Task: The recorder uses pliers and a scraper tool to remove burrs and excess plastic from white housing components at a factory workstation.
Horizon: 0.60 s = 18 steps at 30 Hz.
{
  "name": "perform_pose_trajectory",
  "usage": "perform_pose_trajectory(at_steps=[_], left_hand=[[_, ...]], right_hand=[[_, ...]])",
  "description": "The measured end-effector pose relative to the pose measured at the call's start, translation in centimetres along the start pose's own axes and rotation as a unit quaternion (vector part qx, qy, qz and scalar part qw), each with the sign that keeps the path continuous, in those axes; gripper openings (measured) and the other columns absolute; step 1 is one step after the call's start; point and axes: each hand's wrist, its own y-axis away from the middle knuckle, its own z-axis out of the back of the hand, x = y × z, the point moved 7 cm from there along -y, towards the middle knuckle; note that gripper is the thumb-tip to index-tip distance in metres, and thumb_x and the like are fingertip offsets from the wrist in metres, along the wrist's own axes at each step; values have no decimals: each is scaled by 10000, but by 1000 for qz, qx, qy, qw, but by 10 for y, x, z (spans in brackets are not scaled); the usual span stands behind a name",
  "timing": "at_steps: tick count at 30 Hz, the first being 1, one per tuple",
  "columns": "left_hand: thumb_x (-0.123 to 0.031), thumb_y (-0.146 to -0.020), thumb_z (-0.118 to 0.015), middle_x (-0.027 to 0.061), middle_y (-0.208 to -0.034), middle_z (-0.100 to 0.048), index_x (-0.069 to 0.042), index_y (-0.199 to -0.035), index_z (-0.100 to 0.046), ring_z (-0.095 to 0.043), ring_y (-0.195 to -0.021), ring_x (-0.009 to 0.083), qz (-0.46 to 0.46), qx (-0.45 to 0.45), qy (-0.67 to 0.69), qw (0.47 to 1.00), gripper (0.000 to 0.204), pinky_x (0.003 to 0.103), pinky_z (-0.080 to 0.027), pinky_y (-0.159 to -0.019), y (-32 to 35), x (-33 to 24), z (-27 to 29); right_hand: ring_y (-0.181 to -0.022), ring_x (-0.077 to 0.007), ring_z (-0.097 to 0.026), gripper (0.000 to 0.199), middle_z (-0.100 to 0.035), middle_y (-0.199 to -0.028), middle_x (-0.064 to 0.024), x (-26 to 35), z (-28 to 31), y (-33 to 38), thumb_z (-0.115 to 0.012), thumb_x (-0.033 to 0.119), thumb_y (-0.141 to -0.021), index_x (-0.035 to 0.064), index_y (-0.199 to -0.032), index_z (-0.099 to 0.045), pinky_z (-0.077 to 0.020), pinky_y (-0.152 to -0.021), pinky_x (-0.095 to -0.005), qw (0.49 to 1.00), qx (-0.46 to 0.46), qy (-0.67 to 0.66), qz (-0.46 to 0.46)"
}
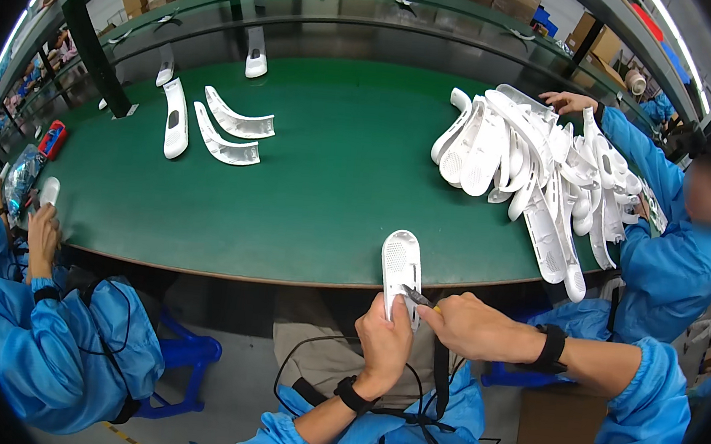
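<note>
My left hand (385, 343) is closed round the lower end of a long white plastic shell (401, 258). The shell stands tilted up in front of the table's near edge. It has a rounded top with a patch of small holes and a slot below. In my right hand (477, 327) is a small tool (421, 298) with a dark narrow head and some yellow at its handle. Its tip meets the shell just above my left thumb. My fingers hide most of the tool, so its exact kind cannot be made out.
A large heap of white shells (539, 153) covers the right of the green table (332, 195). Curved shells (225, 141) and a longer one (176, 122) lie at the left. Co-workers in blue sit on both sides; one person's hand (571, 102) reaches behind the heap.
</note>
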Motion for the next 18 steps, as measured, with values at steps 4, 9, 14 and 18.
perform_pose_trajectory(at_steps=[4, 9, 14, 18], left_hand=[[-143, -950, -551, 161, -609, -596, 39, -895, -627, -587, -509, 237, 16, 5, -15, 1000, 205, 373, -442, -521, -3, -4, 3], [-153, -947, -549, 162, -644, -625, 41, -932, -641, -606, -549, 223, 49, -3, 3, 999, 215, 370, -455, -547, -1, 6, -1], [-153, -935, -561, 183, -706, -669, 58, -934, -658, -659, -621, 227, 78, 30, 17, 996, 233, 363, -491, -599, -4, 12, 2], [-152, -928, -568, 197, -738, -685, 68, -943, -667, -685, -659, 233, 126, 66, 11, 990, 242, 363, -503, -622, -6, 25, 1]], right_hand=[[-546, -296, -639, 591, -568, -547, -173, -17, -22, 1, -377, 392, -1027, -84, -749, -589, -523, -556, -400, 973, 27, -189, -130], [-503, -136, -518, 526, -523, -627, -39, -28, -51, -1, -392, 423, -1036, 1, -762, -544, -465, -457, -289, 872, 39, -462, -154], [-725, -152, -595, 414, -607, -782, -76, -14, -11, 27, -381, 394, -1049, 7, -1029, -528, -517, -703, -316, 880, -57, -471, 15], [-973, -231, -643, 330, -652, -931, -141, 7, 49, 49, -438, 333, -1042, 12, -1104, -481, -488, -922, -393, 738, -415, -454, 278]])
